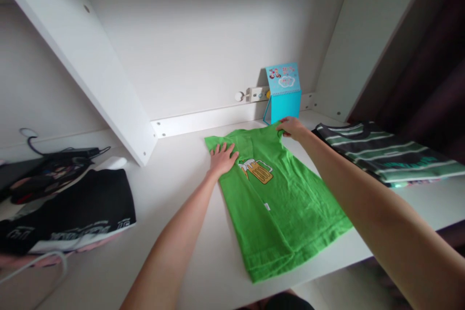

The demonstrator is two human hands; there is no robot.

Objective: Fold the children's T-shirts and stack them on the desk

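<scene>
A green t-shirt (279, 203) with a beer-mug print lies spread on the white desk (174, 189), its hem toward me. My left hand (222, 159) rests flat on the shirt's upper left part, fingers spread. Near the collar at the far edge, my right hand (290, 127) has its fingers pinched on the green fabric.
A folded dark shirt with green and white stripes (388, 152) lies at the right. At the left sit a black garment with white lettering (72, 213) and dark cables (61, 155). A blue desk calendar (283, 92) and a power strip (256, 93) stand at the back wall.
</scene>
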